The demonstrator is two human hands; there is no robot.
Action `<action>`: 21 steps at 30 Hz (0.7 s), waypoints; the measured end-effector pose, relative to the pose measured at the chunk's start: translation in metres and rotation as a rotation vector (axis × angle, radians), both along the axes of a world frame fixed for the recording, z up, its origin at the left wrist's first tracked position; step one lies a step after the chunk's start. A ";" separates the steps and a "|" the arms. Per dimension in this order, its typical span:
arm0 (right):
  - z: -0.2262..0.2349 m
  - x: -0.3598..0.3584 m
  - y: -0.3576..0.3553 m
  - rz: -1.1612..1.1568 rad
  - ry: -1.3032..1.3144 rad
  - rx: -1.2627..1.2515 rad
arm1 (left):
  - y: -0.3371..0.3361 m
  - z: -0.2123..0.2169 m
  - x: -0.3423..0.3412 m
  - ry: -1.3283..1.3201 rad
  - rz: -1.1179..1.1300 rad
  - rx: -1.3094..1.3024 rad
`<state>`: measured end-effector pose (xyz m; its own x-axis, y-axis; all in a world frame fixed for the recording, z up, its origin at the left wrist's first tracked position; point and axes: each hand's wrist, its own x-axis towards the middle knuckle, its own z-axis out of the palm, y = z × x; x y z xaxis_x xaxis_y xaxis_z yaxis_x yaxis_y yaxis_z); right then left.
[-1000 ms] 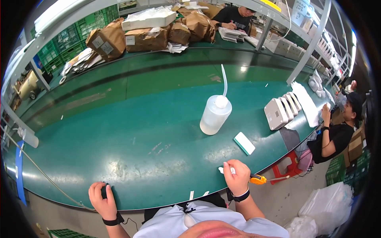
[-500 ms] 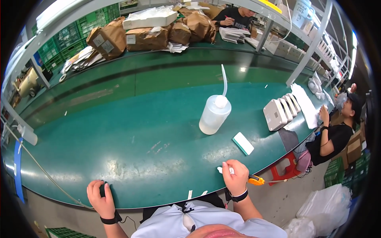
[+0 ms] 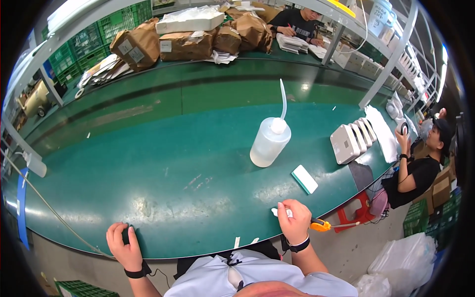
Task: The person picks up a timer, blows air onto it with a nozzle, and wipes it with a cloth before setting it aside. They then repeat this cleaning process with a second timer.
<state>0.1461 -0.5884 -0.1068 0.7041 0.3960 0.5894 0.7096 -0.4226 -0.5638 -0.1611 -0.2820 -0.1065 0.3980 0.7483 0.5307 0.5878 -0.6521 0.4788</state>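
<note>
Far left: a blue strip (image 3: 22, 209) runs at the bench end, a small white bottle (image 3: 35, 165) just beyond it.
Left hand: the left hand (image 3: 124, 249) rests by the front edge of the green bench (image 3: 208, 153), fingers curled and thumb opposite. A dark thing (image 3: 126, 236) shows between them; whether they clamp it, I cannot tell.
Left-hand handling: relaxed fingers and a steady wrist would suit this place so near the edge.
Edge strips: two pale strips (image 3: 237, 242) lie at the front edge, between the hands; sleeves are best lifted over them.
Squeeze bottle: the clear bottle (image 3: 270, 143) stands upright beyond the right hand, its bent spout upward; a wide reach could tip it.
Right hand: the right hand (image 3: 296, 221) is closed, thumb and fingers together on a small white piece (image 3: 275, 212), which points left just over the bench near its front edge.
Right-hand handling: a light, firm pinch should control the tip without crushing it.
Orange part: an orange part (image 3: 320, 225) juts from the hand's right side, past the edge; turning the wrist calls for room there.
White-and-green block: it lies flat (image 3: 305, 179), near the right hand and apart from it.
Grey units: they stand in a row (image 3: 344, 143) farther right, best given clearance.
</note>
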 end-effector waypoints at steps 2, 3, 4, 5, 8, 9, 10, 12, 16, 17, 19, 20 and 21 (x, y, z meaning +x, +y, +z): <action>0.000 0.000 -0.001 -0.003 0.001 0.004 | 0.000 0.000 0.002 0.001 -0.005 -0.024; -0.001 0.000 -0.001 -0.004 0.006 -0.003 | 0.000 0.000 0.003 0.000 -0.005 -0.023; -0.001 0.001 -0.002 -0.005 0.013 -0.010 | 0.000 -0.001 0.004 0.002 -0.002 -0.012; -0.002 0.002 -0.002 -0.004 0.020 -0.017 | 0.001 -0.002 0.004 0.006 0.003 -0.002; -0.002 0.002 0.002 -0.006 0.019 -0.013 | -0.001 0.000 -0.002 0.009 0.014 0.010; -0.001 0.001 0.005 0.008 0.020 -0.011 | -0.001 0.002 -0.004 -0.003 0.012 0.013; -0.003 0.001 0.005 0.056 0.028 -0.012 | -0.002 0.002 -0.005 -0.019 0.018 0.017; -0.011 0.001 -0.001 -0.007 0.019 -0.011 | 0.002 0.002 -0.002 -0.013 -0.002 0.048; -0.017 0.004 -0.006 0.014 -0.005 -0.011 | 0.003 0.004 0.006 -0.025 0.039 0.043; -0.016 0.003 -0.006 0.006 0.031 -0.009 | 0.003 0.004 0.007 -0.027 0.033 0.051; -0.016 -0.002 -0.004 -0.034 0.106 -0.002 | 0.005 0.006 0.003 -0.028 -0.005 0.073; -0.016 -0.002 -0.002 -0.023 0.108 -0.002 | 0.003 0.006 -0.002 -0.025 0.006 0.073; -0.016 -0.002 -0.002 -0.013 0.097 -0.008 | 0.003 0.006 -0.003 -0.025 0.014 0.070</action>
<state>0.1443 -0.5899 -0.1230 0.7626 0.3907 0.5155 0.6465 -0.4361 -0.6260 -0.1642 -0.2794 -0.1009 0.3743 0.7142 0.5915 0.5854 -0.6767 0.4466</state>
